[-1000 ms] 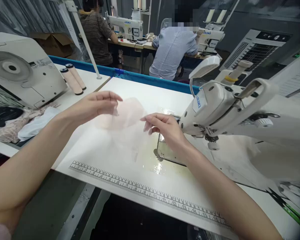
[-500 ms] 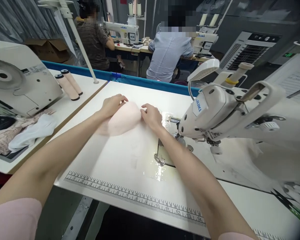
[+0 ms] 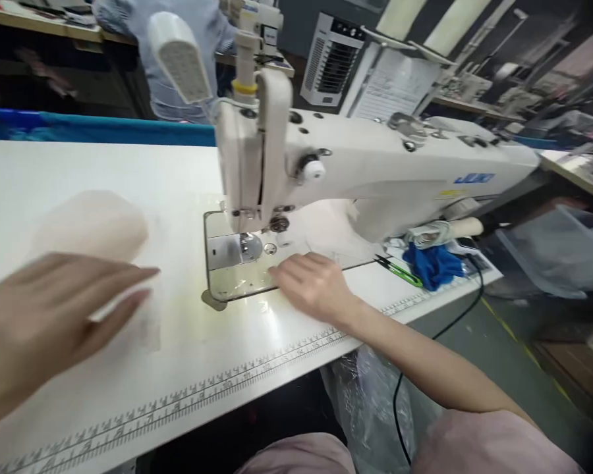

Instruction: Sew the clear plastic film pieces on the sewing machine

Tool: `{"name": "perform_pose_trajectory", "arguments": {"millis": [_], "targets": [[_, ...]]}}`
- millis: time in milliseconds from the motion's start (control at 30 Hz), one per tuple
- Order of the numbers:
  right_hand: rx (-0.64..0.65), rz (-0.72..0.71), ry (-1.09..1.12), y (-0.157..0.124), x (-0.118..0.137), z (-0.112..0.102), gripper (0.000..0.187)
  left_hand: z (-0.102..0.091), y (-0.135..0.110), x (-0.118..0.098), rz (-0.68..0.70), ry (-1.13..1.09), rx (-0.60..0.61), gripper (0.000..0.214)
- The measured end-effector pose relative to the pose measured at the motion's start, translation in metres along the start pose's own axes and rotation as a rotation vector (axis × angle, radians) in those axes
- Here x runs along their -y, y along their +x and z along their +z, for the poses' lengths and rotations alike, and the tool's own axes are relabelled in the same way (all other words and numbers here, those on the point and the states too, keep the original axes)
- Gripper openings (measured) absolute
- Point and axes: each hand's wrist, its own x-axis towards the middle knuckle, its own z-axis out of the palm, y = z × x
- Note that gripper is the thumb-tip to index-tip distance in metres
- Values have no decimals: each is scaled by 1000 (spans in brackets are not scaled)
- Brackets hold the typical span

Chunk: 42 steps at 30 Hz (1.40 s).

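The cup (image 3: 96,217) lies on the table (image 3: 188,368), toward its left end and nearer the far edge than the near edge, along which the ruler (image 3: 257,360) runs. The left hand (image 3: 54,313) is positioned in front of the cup, with a narrow gap between thumb and fingers and nothing visible in that gap; blur prevents confirming contact with the cup. The right hand (image 3: 313,283) is at the near edge of the plate (image 3: 227,283), below the machine (image 3: 375,155), fingers curled; whether anything is gripped under them cannot be told. Pale cloth (image 3: 321,227) lies beyond it, beneath the machine arm. Support the cup by its rim with light pressure, since its rounded form would probably crease if pinched. Position the right fingertips clear of the needle area at all times. Lift the cloth rather than dragging it across the plate edge, where it could snag. Guard the cup against the glossy patch (image 3: 269,319) in front of the plate, which could mark pale material. Leave the snips (image 3: 399,270) and the blue cloth (image 3: 432,263) near the table's right end, away from both hands
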Motion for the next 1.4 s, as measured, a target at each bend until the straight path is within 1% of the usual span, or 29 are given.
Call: {"name": "perform_pose_trajectory", "arguments": {"millis": [33,67,100,133,167,233,267,333,367,500,600,667,700,767,800,833,867,900,933,1000,1033,1067,1100,1167,1200,1233,1300,1367,1400], "targets": [[16,106,-61,-12,-17,-6,28,7,3,-14,167,18,18,19],[56,228,-99,-22,-34,-11,28,15,7,-28,268,20,36,18],[108,333,-103,-29,-50,-16,29,23,14,-42,314,11,60,18],[158,403,-79,-35,-64,-20,34,31,21,-55,339,-14,94,19],[185,434,-56,-39,-76,-23,38,39,29,-67,350,-56,126,19],[223,454,-2,-43,-90,-24,39,55,43,-84,345,-125,150,17],[230,447,10,-44,-94,-24,35,63,49,-91,350,-150,157,16],[233,435,15,-44,-96,-22,26,76,59,-101,370,-172,166,16],[228,431,9,-43,-96,-21,25,81,63,-105,379,-178,166,17],[176,476,14,-41,-100,-18,26,95,81,-118,400,-194,200,23],[66,572,-5,-41,-106,-16,25,109,97,-127,391,-172,236,25],[-56,639,-24,-42,-108,-18,27,124,111,-132,364,-120,270,28],[-132,646,-9,-42,-106,-21,27,133,119,-135,340,-87,292,33],[-250,588,116,-43,-96,-31,20,151,133,-138,270,-59,372,44],[-259,522,229,-44,-88,-38,16,159,138,-138,245,-68,405,45],[-204,465,361,-46,-78,-45,15,165,142,-138,237,-80,427,47],[-95,436,486,-48,-67,-52,10,168,143,-137,236,-94,438,47],[39,408,606,-50,-56,-59,5,168,142,-135,238,-104,442,47],[126,388,695,-51,-44,-63,6,165,139,-133,233,-110,435,46],[220,374,819,-54,-24,-67,13,149,125,-129,189,-113,409,37],[220,384,868,-54,-16,-66,21,136,116,-127,143,-120,386,31],[193,405,911,-54,-9,-63,30,122,106,-126,100,-130,371,28],[140,433,952,-52,-2,-59,39,106,95,-126,16,-186,343,28],[-1,485,1022,-44,10,-49,52,76,75,-127,-183,-387,277,38],[-65,503,1060,-38,16,-43,55,64,67,-130,-250,-521,272,43],[-116,514,1103,-32,22,-38,57,54,60,-133,-276,-631,292,43],[-160,529,1213,-19,33,-29,61,44,49,-140,-310,-752,346,33],[-131,557,1346,-7,40,-22,64,42,43,-143,-369,-783,373,23],[-95,578,1407,-2,42,-19,65,43,41,-143,-406,-795,378,19]]}}
